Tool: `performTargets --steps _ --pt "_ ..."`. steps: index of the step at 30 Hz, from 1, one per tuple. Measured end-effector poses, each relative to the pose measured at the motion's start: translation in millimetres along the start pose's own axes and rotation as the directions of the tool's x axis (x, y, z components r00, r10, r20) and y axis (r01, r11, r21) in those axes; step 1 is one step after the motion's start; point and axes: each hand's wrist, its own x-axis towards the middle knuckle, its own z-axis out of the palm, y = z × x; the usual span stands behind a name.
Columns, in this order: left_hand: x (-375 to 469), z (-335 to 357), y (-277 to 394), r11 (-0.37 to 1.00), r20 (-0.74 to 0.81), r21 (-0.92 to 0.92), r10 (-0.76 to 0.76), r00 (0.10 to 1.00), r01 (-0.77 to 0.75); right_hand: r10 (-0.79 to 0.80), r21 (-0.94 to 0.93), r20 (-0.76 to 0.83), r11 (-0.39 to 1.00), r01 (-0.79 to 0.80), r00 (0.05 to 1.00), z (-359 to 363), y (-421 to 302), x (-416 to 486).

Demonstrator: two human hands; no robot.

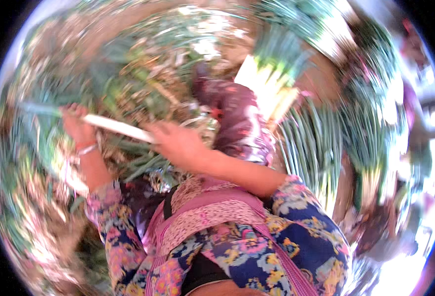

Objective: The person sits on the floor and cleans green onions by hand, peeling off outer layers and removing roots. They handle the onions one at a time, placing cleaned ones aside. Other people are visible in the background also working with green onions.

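A long green onion (119, 127), with a smooth white stem and blurred green leaves, lies slanted across both of my hands. My left hand (77, 124), with a bangle at the wrist, is closed around it where the white meets the green. The leaves stick out past this hand towards the left. At the lower end of the white stem is my right hand (182, 144), its fingers wrapped over the tip. The root end is hidden by those fingers. Below the onion lie loose green leaves (143, 162).
Leaf scraps and peelings (143, 85) cover the ground ahead. My bent leg in maroon patterned cloth (236, 111) is in front of me. Beyond it lies a bunch of white-stemmed onions (275, 70). More green onions (313, 144) and another bundle (365, 137) lie at right. Motion blurs the surroundings.
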Motion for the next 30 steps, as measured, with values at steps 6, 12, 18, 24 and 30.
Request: performTargets --steps 6,12,18,24,30 --pt "-132.2 250.3 -57.7 0.983 0.527 0.067 0.112 0.843 -0.172 0.166 0.091 -0.42 0.986 -0.141 0.892 -51.5 86.9 -52.4" --pt "-218.4 343.2 -146.4 0.825 0.845 0.449 -0.267 0.463 -0.344 0.364 0.211 -0.654 0.93 -0.302 0.663 -95.9 191.0 -94.0" --pt "-207.6 293.4 -204.0 0.702 0.775 0.618 -0.468 0.424 -0.354 0.558 0.381 -0.763 0.796 -0.471 0.326 -57.1 369.9 -121.7" --pt "-203.2 272.7 -234.1 0.605 0.681 0.723 -0.541 0.493 -0.334 0.922 0.041 -0.342 0.21 -0.977 0.184 86.3 551.3 -189.3" --pt "-198.6 247.9 -245.7 0.563 0.622 0.771 -0.569 0.538 -0.297 0.917 0.366 -0.379 0.271 -0.89 0.124 84.0 550.6 -195.0"
